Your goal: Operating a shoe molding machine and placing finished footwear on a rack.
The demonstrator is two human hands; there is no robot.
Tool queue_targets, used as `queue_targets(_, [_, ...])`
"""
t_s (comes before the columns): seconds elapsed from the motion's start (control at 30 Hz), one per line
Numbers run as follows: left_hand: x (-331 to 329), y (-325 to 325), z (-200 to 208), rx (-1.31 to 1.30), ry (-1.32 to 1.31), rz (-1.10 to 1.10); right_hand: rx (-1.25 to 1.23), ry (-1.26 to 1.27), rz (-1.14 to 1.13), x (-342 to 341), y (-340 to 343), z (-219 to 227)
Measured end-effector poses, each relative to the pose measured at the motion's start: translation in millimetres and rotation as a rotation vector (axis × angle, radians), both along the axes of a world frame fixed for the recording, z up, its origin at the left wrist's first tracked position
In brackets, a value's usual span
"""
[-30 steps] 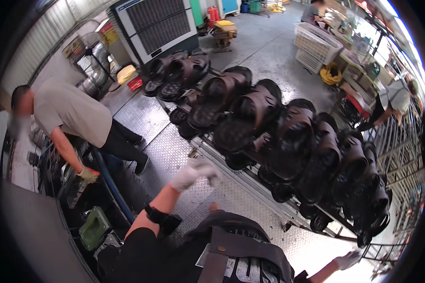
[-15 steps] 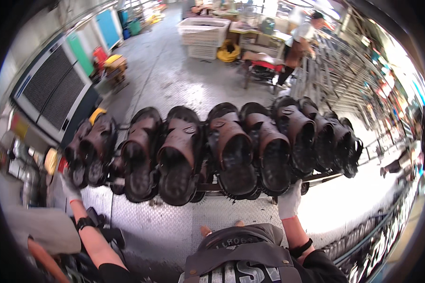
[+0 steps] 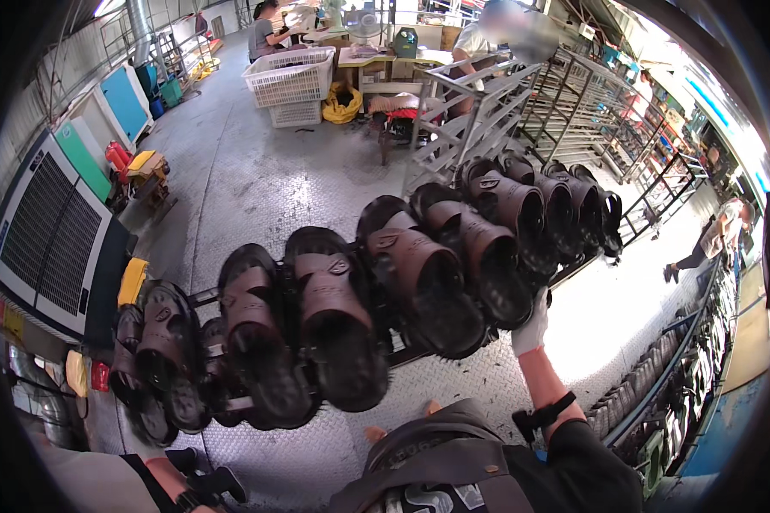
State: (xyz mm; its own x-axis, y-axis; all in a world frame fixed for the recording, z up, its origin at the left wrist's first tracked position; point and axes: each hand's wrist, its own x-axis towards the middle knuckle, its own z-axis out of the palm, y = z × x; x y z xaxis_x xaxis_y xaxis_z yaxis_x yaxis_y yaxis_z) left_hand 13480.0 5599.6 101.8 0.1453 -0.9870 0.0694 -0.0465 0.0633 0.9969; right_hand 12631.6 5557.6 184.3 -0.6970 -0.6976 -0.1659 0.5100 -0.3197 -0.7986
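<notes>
A long metal rack (image 3: 411, 352) stretches across in front of me, bearing a row of brown-strapped black sandals (image 3: 334, 316). More sandals hang lower, partly hidden behind the front ones. My right hand (image 3: 531, 329), in a white glove, is closed on the rack's near edge under the right half of the row. At the left end my gloved left hand (image 3: 145, 446) is at the rack, below the leftmost sandals (image 3: 167, 342); they cover most of its fingers. The row slants, its left end nearer me and its right end farther away.
Bare metal racks (image 3: 565, 103) stand beyond the right end. White crates (image 3: 291, 77) and a yellow sack (image 3: 342, 103) lie ahead. A large grey cooler unit (image 3: 51, 231) stands left. Shoe-filled racks (image 3: 659, 368) line the right. People (image 3: 719, 231) are at the right and back.
My view and the rack have turned: the row's left end is now lower in view and its right end higher. My left hand has dropped lower behind the sandals; the right keeps its hold.
</notes>
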Motion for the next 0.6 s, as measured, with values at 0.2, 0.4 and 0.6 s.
queue_targets(0.2, [-134, 34, 28, 0.036, -0.233, -0.007, -0.210, 0.193, 0.119, -107, -41, -32])
queue_targets(0.4, [-255, 38, 4, 0.062, 0.453, 0.116, -0.186, 0.087, 0.256, -224, -94, -56])
queue_targets(0.6, [-356, 28, 17, -0.069, 0.674, 0.166, -0.259, 0.188, 0.376, -250, -112, -50])
